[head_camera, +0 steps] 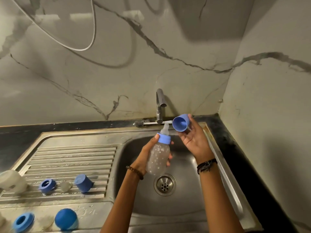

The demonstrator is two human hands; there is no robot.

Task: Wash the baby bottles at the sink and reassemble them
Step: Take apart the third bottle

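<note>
At the near edge of the table (50,209), a blue ring (23,222) and a blue domed cap (66,219) are seen lying left of the sink (223,174). Just beyond them, on the ribbed drainboard (72,158), a second blue ring (47,185), a clear teat (65,186) and a blue cap (83,183) are set in a row, and a clear bottle body (11,181) is lying at the far left edge, partly cut off.

Over the basin, above the drain (165,184), a bottle (159,157) is held tilted by the left hand (149,155); its grip is closed round the clear body, with the blue collar and teat pointed away toward the tap (159,106). Just to the right and slightly farther off, a blue cap (180,123) is pinched by the right hand (193,140) between thumb and fingertips, its open mouth turned toward the camera, near the teat but apart from it.

Behind the sink, a bottle brush (151,123) is laid along the rim by the tap's base. A hose (75,39) is hung against the marble wall (117,73).
</note>
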